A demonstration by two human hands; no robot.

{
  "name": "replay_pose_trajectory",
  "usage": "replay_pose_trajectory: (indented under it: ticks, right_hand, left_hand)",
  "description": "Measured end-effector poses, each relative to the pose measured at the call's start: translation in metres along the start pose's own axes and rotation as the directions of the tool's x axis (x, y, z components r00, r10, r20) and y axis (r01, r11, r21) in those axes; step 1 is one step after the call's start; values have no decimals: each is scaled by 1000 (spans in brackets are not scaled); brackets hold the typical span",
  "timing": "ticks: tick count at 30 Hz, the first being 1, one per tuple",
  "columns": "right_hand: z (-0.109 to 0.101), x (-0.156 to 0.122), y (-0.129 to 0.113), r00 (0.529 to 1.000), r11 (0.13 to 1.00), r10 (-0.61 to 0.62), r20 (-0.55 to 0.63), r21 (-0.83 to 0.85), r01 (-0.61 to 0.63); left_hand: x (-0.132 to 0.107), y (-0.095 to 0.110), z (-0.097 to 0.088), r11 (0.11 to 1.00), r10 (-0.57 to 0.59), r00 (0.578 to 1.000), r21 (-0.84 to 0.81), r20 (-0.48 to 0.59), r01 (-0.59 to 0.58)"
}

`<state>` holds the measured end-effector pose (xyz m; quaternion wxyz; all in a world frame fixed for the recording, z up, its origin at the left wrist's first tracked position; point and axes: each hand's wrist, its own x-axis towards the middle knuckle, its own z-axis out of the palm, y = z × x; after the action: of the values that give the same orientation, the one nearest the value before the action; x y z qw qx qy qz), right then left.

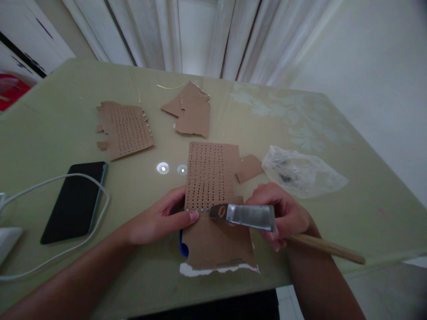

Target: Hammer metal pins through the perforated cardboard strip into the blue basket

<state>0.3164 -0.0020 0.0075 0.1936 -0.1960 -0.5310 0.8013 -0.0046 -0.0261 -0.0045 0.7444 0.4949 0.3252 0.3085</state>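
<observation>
Brown cardboard fills the middle of my feed: a punched cardboard sheet [210, 175] near the front edge of the table [147, 284], dotted with rows of small dark holes. Along its lowest row I can make out a few small pale round heads [202, 210].

At the sheet's left edge I have the left hand [160, 220] pinching it, thumb laid on top beside that row, the other fingers partly hidden beneath. The right hand [290, 209] is curled round a wooden-handled hammer [250, 215] — its dark end lies over the row, though I cannot tell whether it touches. The handle points off to the right.

Something blue [183, 246] peeks out below the sheet's left side. Just right of the sheet I see a cardboard scrap [250, 168] and a clear plastic bag [310, 175] with dark contents. Farther back lie a second perforated piece [128, 129] and a plain torn piece [198, 116]; on the left, a smartphone [75, 204] with a white cable [108, 198] looping over it.
</observation>
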Motion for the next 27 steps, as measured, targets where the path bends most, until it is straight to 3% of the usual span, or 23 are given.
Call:
replay_pose_trajectory:
  ticks: [13, 16, 20, 24, 27]
  right_hand:
    - [4, 3, -1, 1000, 999, -2, -10, -36, 2]
    - [7, 5, -2, 989, 996, -87, -121, -34, 84]
    - [16, 8, -11, 892, 953, -292, -346, -24, 303]
    - [26, 12, -17, 790, 927, -358, -499, -89, 364]
    - [32, 17, -18, 705, 897, -434, -561, -197, 396]
  left_hand:
    - [0, 0, 0, 1000, -10, 1000, 22, -3, 10]
    - [0, 1, 0, 1000, -17, 1000, 25, -12, 17]
    - [-1, 0, 0, 999, -51, 999, 8, -11, 52]
    - [1, -1, 0, 999, -10, 1000, 38, -14, 11]
    - [3, -2, -1, 998, 23, 998, 58, 53, -26]
